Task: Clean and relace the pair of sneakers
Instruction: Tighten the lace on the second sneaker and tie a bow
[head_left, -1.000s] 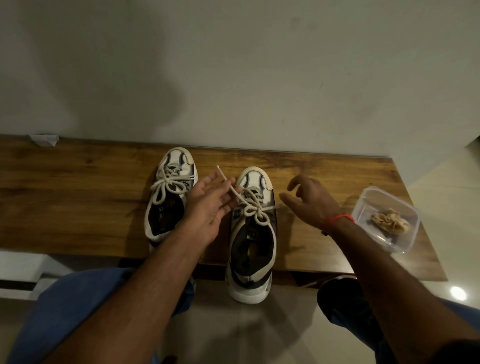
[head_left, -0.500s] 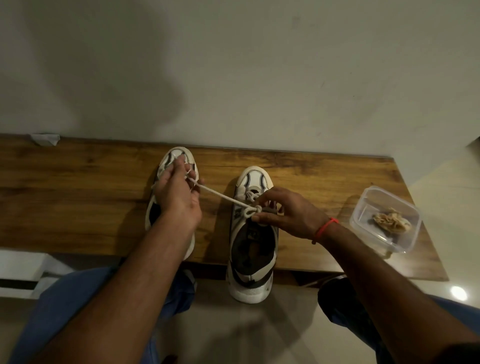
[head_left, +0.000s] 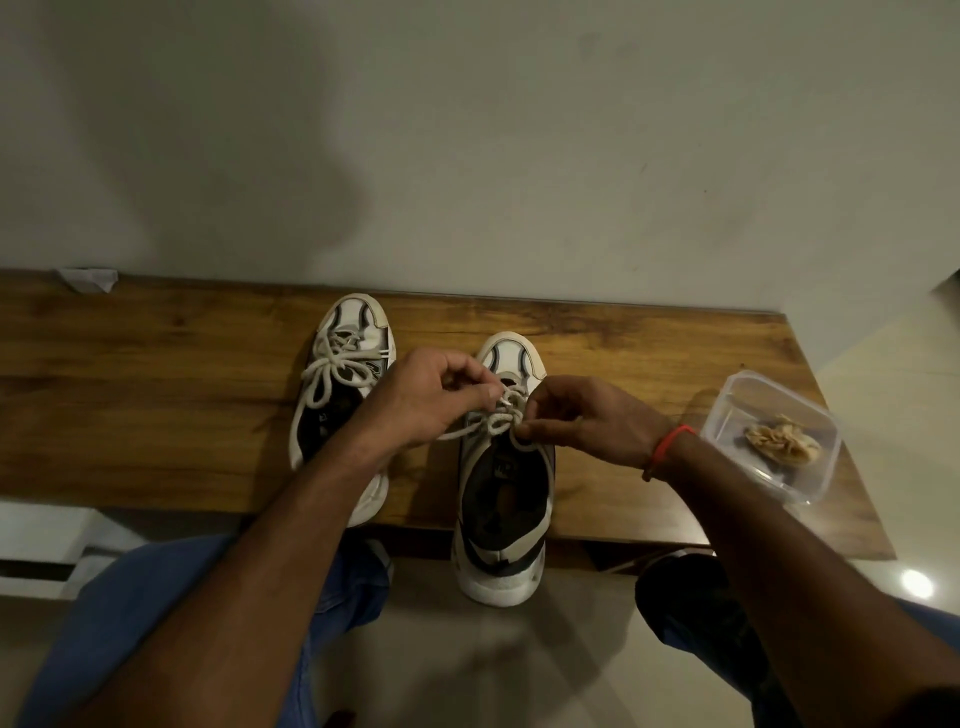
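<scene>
- On the brown wooden bench (head_left: 156, 415) we had two white-and-grey sneakers: the left sneaker (head_left: 340, 395) with its bow tied, the right sneaker (head_left: 501, 499) overhanging the front edge.
- Our left hand (head_left: 426, 400) and right hand (head_left: 587, 421) each pinched the cream lace (head_left: 488, 423) above its tongue.
- Near the right end sat a clear plastic tub (head_left: 774, 441).

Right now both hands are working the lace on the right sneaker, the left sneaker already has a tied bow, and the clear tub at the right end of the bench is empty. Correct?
Not quite: the clear tub is not empty; the head view shows a crumpled beige wad in it. The rest holds: the left hand and right hand pinch the lace on the right sneaker, and the left sneaker has a tied bow.
</scene>
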